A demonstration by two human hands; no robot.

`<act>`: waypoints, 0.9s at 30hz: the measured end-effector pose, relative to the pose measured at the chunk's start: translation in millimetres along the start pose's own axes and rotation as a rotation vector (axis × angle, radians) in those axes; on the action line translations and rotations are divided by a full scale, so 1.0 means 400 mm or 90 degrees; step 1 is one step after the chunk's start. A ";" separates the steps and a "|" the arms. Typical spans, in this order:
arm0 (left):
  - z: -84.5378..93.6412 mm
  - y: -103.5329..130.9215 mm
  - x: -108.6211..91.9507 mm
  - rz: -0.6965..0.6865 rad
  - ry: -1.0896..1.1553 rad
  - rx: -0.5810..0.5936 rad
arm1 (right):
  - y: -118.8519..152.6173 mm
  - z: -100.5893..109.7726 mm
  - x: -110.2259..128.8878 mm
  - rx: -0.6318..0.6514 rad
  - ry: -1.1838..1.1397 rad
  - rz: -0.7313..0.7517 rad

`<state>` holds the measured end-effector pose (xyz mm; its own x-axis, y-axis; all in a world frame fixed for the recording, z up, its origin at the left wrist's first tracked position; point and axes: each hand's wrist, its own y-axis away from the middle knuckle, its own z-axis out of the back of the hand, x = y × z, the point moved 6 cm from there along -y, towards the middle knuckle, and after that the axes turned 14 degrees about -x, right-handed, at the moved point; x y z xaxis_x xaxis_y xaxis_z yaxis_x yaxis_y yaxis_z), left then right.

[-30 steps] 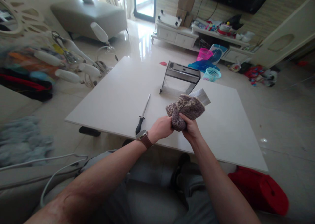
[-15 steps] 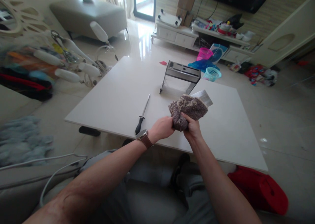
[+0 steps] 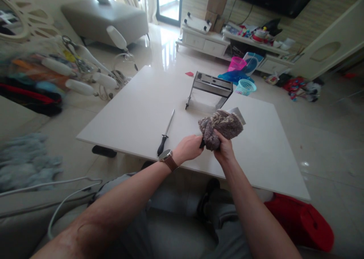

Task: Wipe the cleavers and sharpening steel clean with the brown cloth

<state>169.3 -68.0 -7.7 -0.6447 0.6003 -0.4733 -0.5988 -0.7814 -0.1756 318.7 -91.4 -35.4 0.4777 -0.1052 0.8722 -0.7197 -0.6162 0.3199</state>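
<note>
A brown, fluffy cloth (image 3: 226,123) is wrapped over the broad blade of a cleaver (image 3: 239,115), above the table's front half. Only the blade's far corner shows beyond the cloth. My left hand (image 3: 189,147) is closed around the cleaver's dark handle, a bit of which shows beside the cloth. From below and the right, my right hand (image 3: 225,149) grips the cloth, thumb on top; the blade inside is hidden. To the left of my hands lies a honing steel (image 3: 162,143) with a black handle, its rod pointing away from me.
A slotted knife block (image 3: 213,82) stands on the white table (image 3: 119,115), just beyond the cloth. A small red piece (image 3: 189,74) lies near the far edge. Baskets, including a light blue one (image 3: 246,87), are on the floor behind. A red object (image 3: 301,221) sits below the front right.
The cloth and my right hand have shifted slightly right along the blade, so less of the blade's end shows and some of the handle appears by my left hand.
</note>
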 end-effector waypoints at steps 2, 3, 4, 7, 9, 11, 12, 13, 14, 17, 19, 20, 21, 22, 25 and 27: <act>0.003 -0.001 0.007 0.005 0.005 -0.002 | 0.024 -0.016 -0.022 0.002 0.006 0.001; 0.005 -0.001 0.010 0.009 0.008 0.000 | 0.030 -0.020 -0.027 -0.005 0.007 0.006; 0.007 -0.001 0.012 0.013 0.010 0.004 | 0.033 -0.023 -0.028 -0.013 0.010 0.015; 0.015 -0.003 0.013 0.020 0.017 0.010 | 0.032 -0.028 -0.016 -0.035 0.025 0.052; 0.021 -0.007 0.012 0.014 0.021 0.007 | 0.030 -0.031 0.000 -0.037 0.034 0.074; 0.030 -0.011 0.012 0.006 0.020 -0.003 | 0.029 -0.033 0.020 -0.033 0.041 0.089; 0.034 -0.014 0.012 0.002 0.017 -0.009 | 0.027 -0.031 0.031 -0.034 0.042 0.095; 0.039 -0.016 0.014 -0.001 0.013 -0.017 | 0.022 -0.027 0.044 -0.040 0.039 0.100; 0.043 -0.018 0.015 -0.003 0.007 -0.023 | 0.016 -0.020 0.056 -0.053 0.032 0.104; 0.047 -0.019 0.020 0.000 -0.014 -0.022 | -0.015 0.013 0.085 -0.114 -0.005 0.108; 0.039 -0.017 0.022 0.007 -0.027 -0.008 | -0.034 0.035 0.091 -0.150 -0.029 0.105; 0.034 -0.016 0.021 0.009 -0.031 -0.002 | -0.039 0.042 0.089 -0.160 -0.038 0.103; 0.028 -0.015 0.020 0.011 -0.035 0.000 | -0.041 0.045 0.084 -0.163 -0.045 0.099; 0.022 -0.014 0.018 0.012 -0.036 0.000 | -0.039 0.044 0.075 -0.157 -0.047 0.094; 0.008 -0.012 0.013 0.020 -0.031 -0.007 | -0.012 0.021 0.038 -0.106 -0.029 0.080; 0.002 -0.010 0.012 0.027 -0.024 -0.003 | 0.012 0.001 0.012 -0.077 -0.015 0.072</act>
<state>168.2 -61.9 -8.6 -0.6868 0.5723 -0.4481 -0.5679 -0.8073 -0.1606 317.7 -95.1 -29.8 0.4009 -0.1868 0.8969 -0.8244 -0.5006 0.2642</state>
